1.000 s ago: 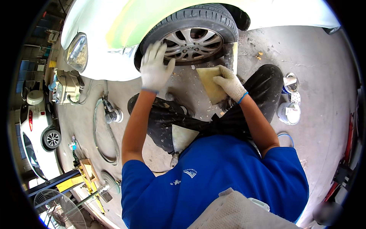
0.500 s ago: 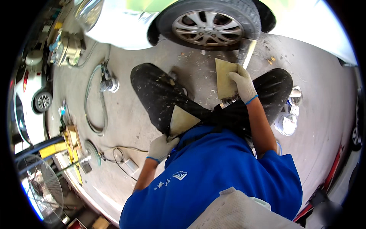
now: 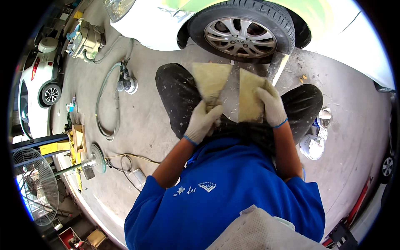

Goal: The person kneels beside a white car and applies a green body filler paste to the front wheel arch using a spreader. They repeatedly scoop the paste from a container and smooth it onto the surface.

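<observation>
"Lettering anywhere?"
"White print with a peaked emblem [image 3: 206, 187] crosses the blue shirt [image 3: 254, 212]; a badge marks the centre of the car wheel [image 3: 233, 45]."
"How is each grip?"
"The left hand [image 3: 203, 121] is closed round the narrow end of a pale yellow scraper [image 3: 211, 78]. The right hand [image 3: 273, 104] pinches a flat yellowish plate [image 3: 250, 96]. Scraper and plate are side by side, apart, short of the wheel."
"And the room?"
"Grey floor [image 3: 143, 121], with crumbs near the wheel. A sander [image 3: 128, 84] lies at left, a white tub [image 3: 311, 147] at right, a caged fan [image 3: 36, 185] at lower left."
</observation>
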Available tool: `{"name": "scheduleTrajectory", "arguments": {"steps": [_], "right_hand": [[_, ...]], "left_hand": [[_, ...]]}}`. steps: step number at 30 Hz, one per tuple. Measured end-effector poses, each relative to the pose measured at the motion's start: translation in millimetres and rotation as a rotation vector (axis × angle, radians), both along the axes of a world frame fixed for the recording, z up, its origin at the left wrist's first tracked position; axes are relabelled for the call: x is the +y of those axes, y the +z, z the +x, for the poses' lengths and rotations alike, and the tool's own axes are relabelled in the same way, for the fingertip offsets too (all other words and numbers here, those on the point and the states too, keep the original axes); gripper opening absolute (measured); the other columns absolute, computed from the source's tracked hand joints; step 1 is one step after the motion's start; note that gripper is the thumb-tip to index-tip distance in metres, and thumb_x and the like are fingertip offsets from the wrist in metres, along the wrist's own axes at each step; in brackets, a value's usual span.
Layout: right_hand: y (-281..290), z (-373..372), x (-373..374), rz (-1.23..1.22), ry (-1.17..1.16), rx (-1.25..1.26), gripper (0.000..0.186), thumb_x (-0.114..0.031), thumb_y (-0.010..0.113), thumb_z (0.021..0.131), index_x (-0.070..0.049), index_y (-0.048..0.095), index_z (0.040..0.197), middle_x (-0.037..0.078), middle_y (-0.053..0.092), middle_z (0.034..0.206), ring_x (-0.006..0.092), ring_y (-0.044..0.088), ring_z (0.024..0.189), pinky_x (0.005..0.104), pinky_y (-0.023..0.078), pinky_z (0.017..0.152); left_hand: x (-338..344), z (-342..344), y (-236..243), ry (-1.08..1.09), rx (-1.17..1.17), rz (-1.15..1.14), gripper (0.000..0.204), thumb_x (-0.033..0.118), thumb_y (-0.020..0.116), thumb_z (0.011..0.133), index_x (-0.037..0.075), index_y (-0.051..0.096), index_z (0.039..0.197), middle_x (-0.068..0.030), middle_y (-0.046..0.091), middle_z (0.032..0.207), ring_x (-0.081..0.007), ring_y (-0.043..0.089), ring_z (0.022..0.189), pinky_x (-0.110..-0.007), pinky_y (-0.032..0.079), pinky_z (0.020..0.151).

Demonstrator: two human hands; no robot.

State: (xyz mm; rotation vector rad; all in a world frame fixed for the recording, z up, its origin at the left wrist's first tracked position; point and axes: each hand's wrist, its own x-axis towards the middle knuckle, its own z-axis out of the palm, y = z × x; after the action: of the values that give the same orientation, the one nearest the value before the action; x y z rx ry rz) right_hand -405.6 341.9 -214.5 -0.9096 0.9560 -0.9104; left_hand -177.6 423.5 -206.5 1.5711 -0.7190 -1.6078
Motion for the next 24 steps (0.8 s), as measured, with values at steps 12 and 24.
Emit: {"name": "scheduleTrajectory", "arguments": {"steps": [12, 24], "right_hand": [[-3, -31, 37, 0.304, 0.213, -0.263, 0.042, -0.006, 0.062, 0.089, 0.002, 0.059, 0.130, 0.007, 0.068, 0.113, 0.0141, 0.065, 0.101, 0.0299, 0.054, 0.089], [-30, -40, 8, -0.163, 0.207, 0.280, 0.032, -0.020, 0.067, 0.091, -0.004, 0.069, 0.119, 0.011, 0.072, 0.094, 0.0153, 0.071, 0.077, 0.0295, 0.059, 0.065]], "left_hand": [[-73, 20, -3, 0.105, -0.007, -0.115, 0.019, 0.018, 0.066, 0.098, 0.003, 0.063, 0.108, -0.0014, 0.064, 0.083, -0.0075, 0.057, 0.058, -0.021, 0.045, 0.049], [-60, -20, 4, -0.660, -0.179, -0.140, 0.026, 0.019, 0.068, 0.096, -0.001, 0.071, 0.113, -0.0018, 0.066, 0.080, -0.0056, 0.056, 0.064, -0.022, 0.045, 0.057]]}}
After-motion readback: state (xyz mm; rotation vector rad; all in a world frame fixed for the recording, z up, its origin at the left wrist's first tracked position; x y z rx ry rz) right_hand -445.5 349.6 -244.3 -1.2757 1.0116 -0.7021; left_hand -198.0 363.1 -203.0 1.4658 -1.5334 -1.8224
